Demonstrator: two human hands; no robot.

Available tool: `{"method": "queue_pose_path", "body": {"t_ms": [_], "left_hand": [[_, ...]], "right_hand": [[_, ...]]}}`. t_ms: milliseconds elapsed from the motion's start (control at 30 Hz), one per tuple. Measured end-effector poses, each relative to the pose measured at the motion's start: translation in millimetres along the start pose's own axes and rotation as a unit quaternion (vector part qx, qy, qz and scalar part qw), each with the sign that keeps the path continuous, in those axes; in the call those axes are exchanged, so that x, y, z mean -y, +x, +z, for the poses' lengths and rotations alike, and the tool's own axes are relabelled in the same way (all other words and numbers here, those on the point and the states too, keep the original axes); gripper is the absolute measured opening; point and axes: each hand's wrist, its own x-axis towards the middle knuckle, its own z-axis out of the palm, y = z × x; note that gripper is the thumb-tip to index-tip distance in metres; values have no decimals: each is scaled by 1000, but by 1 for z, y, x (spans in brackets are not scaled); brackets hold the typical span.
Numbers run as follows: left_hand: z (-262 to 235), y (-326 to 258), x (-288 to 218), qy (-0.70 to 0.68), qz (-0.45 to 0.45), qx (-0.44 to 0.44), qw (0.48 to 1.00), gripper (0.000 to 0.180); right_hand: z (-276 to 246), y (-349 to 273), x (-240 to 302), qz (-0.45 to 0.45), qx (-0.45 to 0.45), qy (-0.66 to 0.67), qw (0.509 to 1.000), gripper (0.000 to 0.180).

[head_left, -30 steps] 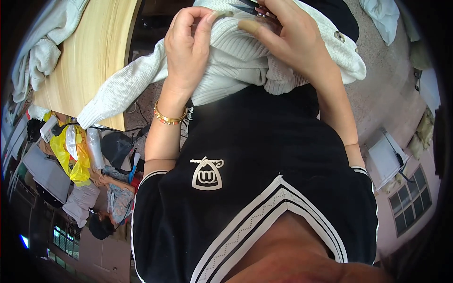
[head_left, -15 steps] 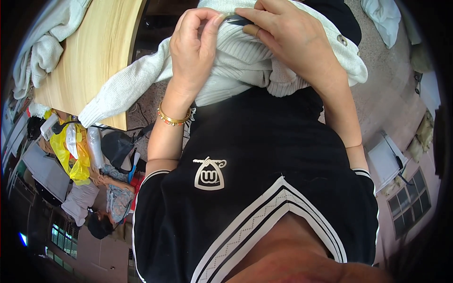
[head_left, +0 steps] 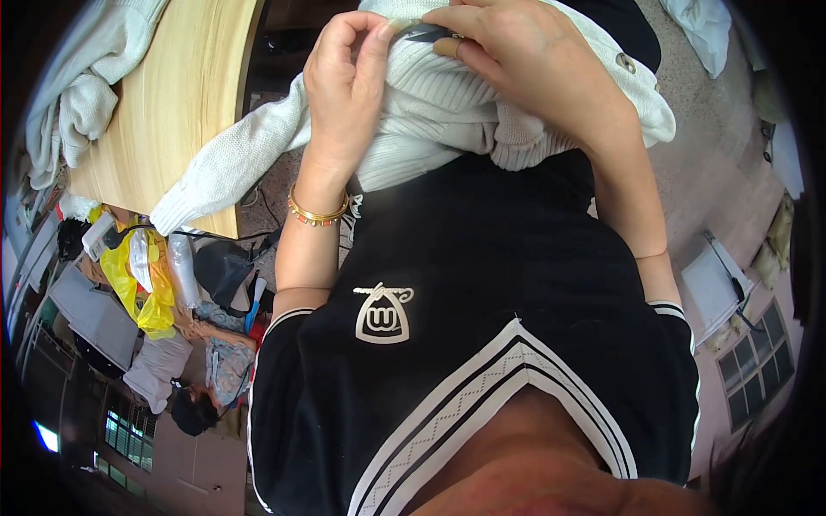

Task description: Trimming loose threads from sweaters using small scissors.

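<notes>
Now our left hand [head_left: 348,86] pinches the white cardigan [head_left: 439,99]. Close beside those fingertips, our right hand [head_left: 538,64] grips dark-bladed snips [head_left: 428,35]

My left grip [head_left: 347,86]: thumb and finger pinching a white knit garment [head_left: 430,107] | my right grip [head_left: 542,73]: holding a dark-bladed tool [head_left: 423,34] beside them | wooden bench [head_left: 176,95] at my left, another pale knit [head_left: 95,52] on it

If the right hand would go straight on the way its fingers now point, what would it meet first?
Probably the fingertips of the left hand, close ahead, with the dark snips in the right hand leading. Depth is unclear, so the white knitted cardigan beneath might be brushed first.
</notes>
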Motion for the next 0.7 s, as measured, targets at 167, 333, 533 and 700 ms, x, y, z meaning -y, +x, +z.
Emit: {"method": "queue_pose_path", "body": {"t_ms": [167,333,533,700], "left_hand": [[4,2,2,-56,-9,-14,998,16],[3,3,5,-82,-15,-8,996,16],[-4,5,3,-29,-5,18,999,16],[-9,5,3,11,1,46,999,17]], "right_hand": [[-5,0,1,24,27,14,999,16],[-6,4,2,40,50,12,998,15],[-1,7,4,6,54,-21,998,12],[8,3,1,-28,17,-42,999,11]]}}
